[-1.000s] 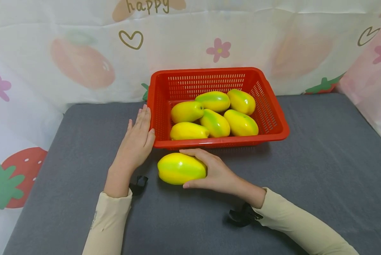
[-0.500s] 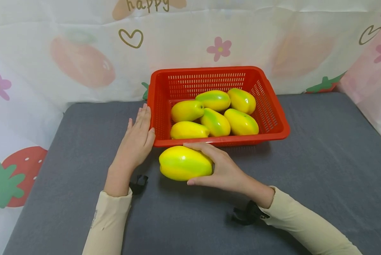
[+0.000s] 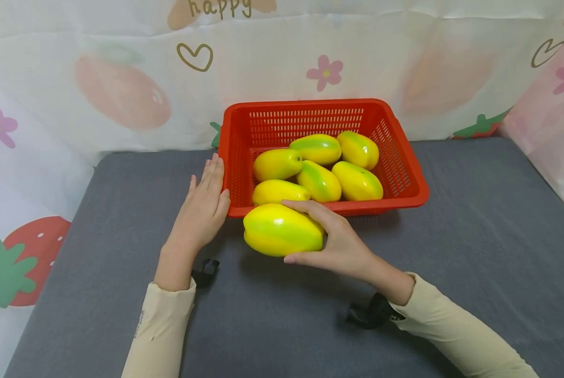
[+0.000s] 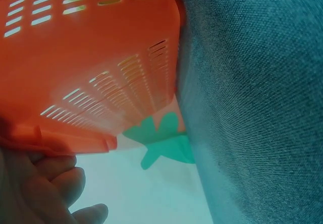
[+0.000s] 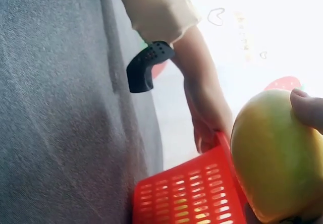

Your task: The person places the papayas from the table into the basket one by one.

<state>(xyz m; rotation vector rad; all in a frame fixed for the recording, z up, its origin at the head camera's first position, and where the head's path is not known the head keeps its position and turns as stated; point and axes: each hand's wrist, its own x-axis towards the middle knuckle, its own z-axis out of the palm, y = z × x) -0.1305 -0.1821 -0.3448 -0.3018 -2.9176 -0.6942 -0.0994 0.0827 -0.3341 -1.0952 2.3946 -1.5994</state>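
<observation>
My right hand point(image 3: 345, 241) grips a yellow-green mango point(image 3: 282, 231), thumb on the near side and fingers on the far side. The mango is held above the cloth, just in front of the red plastic basket point(image 3: 416, 184), and overlaps its front rim in the head view. Several similar mangoes point(image 3: 318, 181) lie inside the basket. Along the basket's left rim rests my left hand point(image 3: 197, 215), its fingers straight. The left wrist view shows the slotted basket wall point(image 4: 91, 57) and those fingers at the rim. Up close in the right wrist view is the held mango point(image 5: 277, 153).
Grey cloth point(image 3: 489, 252) covers the table. A printed curtain point(image 3: 263, 68) hangs right behind the basket, and its side panels flank the table. Black wrist devices sit under both cuffs, one below the right wrist point(image 3: 373, 312).
My right hand has lifted the mango from the cloth and moved it up, slightly right and toward the basket's front rim. The left hand and the basket stay in place.
</observation>
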